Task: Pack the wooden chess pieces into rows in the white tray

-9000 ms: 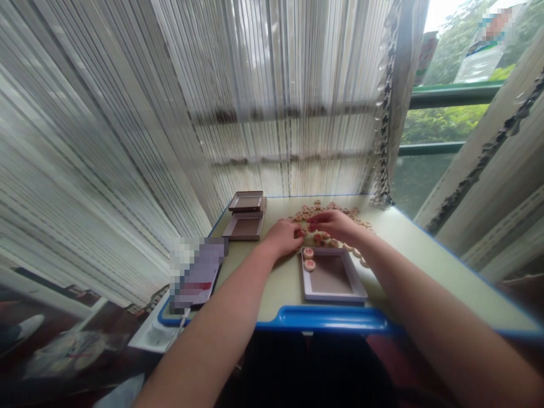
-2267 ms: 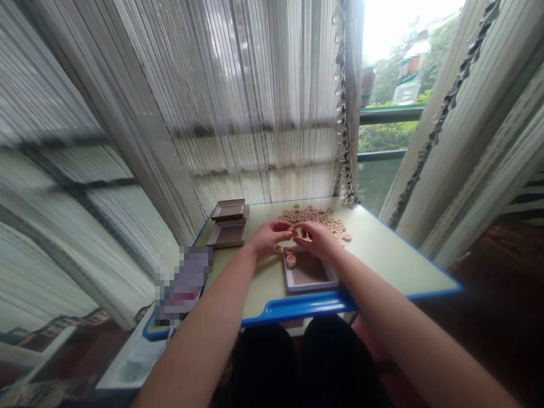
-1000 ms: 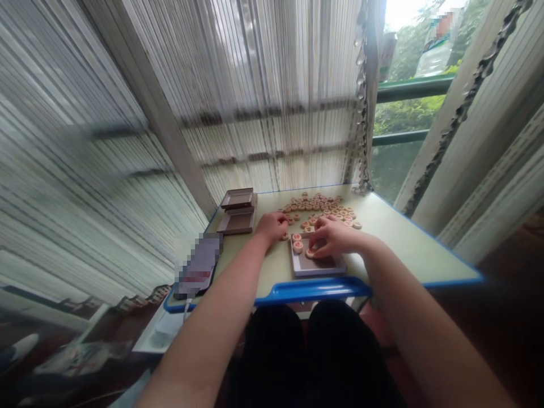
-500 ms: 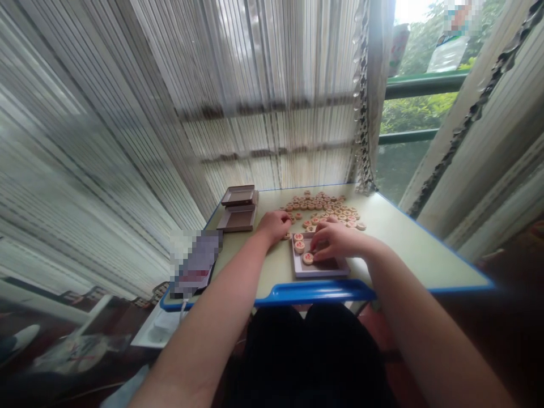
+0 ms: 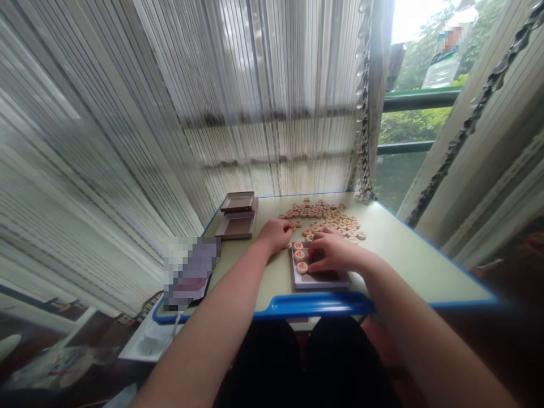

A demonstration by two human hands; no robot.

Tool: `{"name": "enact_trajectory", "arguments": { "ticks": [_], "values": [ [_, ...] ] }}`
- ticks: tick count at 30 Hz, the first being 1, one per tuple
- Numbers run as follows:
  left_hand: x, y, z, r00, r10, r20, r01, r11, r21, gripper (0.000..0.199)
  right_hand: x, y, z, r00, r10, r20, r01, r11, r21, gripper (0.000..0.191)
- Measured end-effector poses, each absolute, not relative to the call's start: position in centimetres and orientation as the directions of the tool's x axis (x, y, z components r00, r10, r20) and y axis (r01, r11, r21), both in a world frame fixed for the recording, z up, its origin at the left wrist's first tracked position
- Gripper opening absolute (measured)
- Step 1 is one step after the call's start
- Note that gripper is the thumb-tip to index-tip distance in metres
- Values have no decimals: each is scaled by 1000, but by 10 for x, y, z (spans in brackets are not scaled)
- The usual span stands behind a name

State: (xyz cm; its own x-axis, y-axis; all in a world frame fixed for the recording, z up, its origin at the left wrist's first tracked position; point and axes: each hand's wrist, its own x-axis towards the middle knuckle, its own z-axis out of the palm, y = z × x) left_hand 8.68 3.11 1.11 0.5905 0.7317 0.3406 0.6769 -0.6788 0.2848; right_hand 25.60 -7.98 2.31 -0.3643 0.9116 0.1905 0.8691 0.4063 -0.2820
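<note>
In front of me lies a shallow tray-like box [image 5: 323,283], with three red-marked Chinese chess pieces [image 5: 299,255] in a column along its left wall. My right hand [image 5: 334,252] reaches over the box with fingers spread, the thumb tip at the right edge of the nearest piece [image 5: 302,267]. Beyond the box my left hand [image 5: 275,233] rests on the table, its fingers curled in beside a few loose pieces [image 5: 298,224]; whatever lies under the fingertips is hidden. A large spread of pieces [image 5: 318,214] covers the table behind both hands.
Two more shallow boxes, an open one [image 5: 236,225] and another [image 5: 238,201] behind it, sit at the back left. A phone-like device [image 5: 198,272] with a cable lies at the left edge. The table [image 5: 408,266] has a blue front rim [image 5: 323,304]; curtains hang behind.
The nearest piece in the box has slid left and toward me, joining the column by the left wall, with my right thumb at its side. My left hand keeps its place among the pieces.
</note>
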Motion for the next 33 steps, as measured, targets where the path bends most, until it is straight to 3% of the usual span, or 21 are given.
{"name": "enact_trajectory", "arguments": {
  "ticks": [18, 24, 26, 29, 33],
  "values": [
    [88, 29, 12, 586, 736, 339, 683, -674, 282, 26, 257, -77, 22, -366, 899, 240, 854, 427, -298, 33],
    [87, 27, 13, 599, 721, 348, 663, -690, 290, 25, 259, -76, 24, -359, 887, 290, 843, 442, -308, 15],
    [86, 28, 11, 607, 705, 367, 646, -706, 289, 25, 263, -72, 21, -289, 885, 364, 840, 417, -347, 16],
    [86, 30, 7, 594, 714, 371, 654, -697, 295, 25, 273, -63, 15, -37, 866, 498, 850, 289, -441, 29],
    [90, 30, 3, 544, 735, 406, 673, -671, 312, 25, 287, -52, 8, 162, 804, 573, 847, 184, -499, 36]
  ]
}}
